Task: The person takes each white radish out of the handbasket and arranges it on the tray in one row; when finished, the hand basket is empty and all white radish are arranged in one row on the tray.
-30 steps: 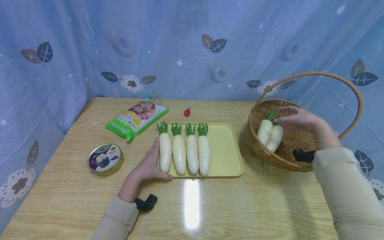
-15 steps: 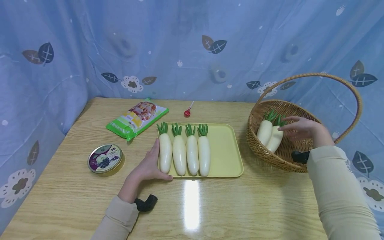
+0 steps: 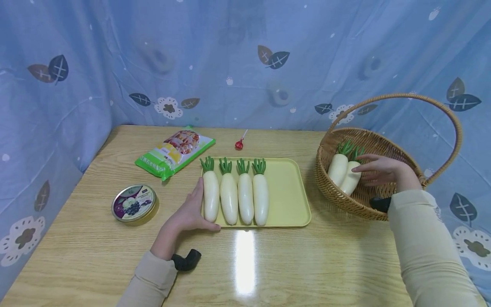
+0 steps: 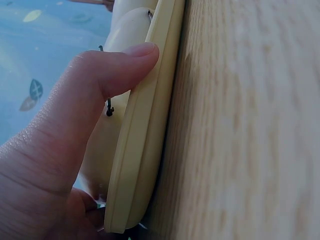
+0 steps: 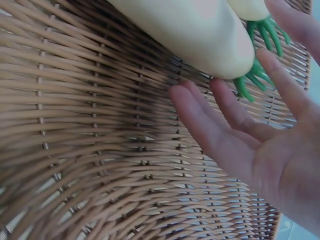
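Observation:
My left hand (image 3: pixel 189 212) grips the near left corner of a yellow tray (image 3: pixel 287 192), fingers along its left side. In the left wrist view the thumb (image 4: pixel 130 65) lies over the tray's rim. Several white radishes (image 3: pixel 211 196) with green tops lie side by side on the tray's left part. My right hand (image 3: pixel 383 170) is inside a wicker basket (image 3: pixel 337 195) with its fingers spread. Two more radishes lie in there, one at the left (image 3: pixel 337 168) and one nearer my hand (image 3: pixel 350 179). In the right wrist view, fingertips reach the leafy end of the nearer radish (image 5: pixel 200 37).
Left of the tray stand a round tin (image 3: pixel 134 202) and a green and white food packet (image 3: pixel 176 151). Behind the tray lies a red lollipop (image 3: pixel 239 144). The basket's tall handle (image 3: pixel 410 95) arches over the right side. A blue curtain (image 3: pixel 230 64) hangs behind the table.
My right hand has shifted a little towards me within the basket, from the radish tops down beside the nearer radish. The left hand and the tray stay where they were.

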Demonstrator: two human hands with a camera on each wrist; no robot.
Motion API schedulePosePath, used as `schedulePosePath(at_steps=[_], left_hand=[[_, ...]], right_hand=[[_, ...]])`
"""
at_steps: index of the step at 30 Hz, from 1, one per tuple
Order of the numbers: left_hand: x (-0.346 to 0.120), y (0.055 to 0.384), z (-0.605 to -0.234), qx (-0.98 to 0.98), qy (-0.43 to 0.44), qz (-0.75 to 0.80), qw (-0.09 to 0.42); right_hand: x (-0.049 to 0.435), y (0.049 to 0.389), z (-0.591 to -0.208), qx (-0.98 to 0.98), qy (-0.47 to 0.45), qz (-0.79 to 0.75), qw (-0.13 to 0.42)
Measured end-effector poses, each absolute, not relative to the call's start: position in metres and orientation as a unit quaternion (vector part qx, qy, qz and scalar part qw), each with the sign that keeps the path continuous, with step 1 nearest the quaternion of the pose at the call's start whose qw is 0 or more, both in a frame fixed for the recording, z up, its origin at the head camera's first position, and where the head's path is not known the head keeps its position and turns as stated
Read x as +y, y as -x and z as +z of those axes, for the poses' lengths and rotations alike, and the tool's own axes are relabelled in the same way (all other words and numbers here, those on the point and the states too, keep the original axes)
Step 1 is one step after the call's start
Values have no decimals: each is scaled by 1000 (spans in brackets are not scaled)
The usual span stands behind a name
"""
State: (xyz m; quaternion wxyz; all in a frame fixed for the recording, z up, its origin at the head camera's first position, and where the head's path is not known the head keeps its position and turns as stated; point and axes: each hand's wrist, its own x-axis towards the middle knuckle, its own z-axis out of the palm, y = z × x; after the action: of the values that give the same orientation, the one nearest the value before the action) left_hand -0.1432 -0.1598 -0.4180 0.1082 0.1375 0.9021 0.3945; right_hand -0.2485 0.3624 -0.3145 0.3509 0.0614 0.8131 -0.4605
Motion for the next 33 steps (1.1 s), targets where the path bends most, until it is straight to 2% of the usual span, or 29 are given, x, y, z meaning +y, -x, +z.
schedulePosePath(at_steps=[21,33], left_hand=[[-160,144,-415,905,-137,388,110],[-160,142,-417,903,-138,392,108]], right_hand=[[353,250,-321,778,-59,-496,380],[353,249,-328,801,-83,-471,359]])
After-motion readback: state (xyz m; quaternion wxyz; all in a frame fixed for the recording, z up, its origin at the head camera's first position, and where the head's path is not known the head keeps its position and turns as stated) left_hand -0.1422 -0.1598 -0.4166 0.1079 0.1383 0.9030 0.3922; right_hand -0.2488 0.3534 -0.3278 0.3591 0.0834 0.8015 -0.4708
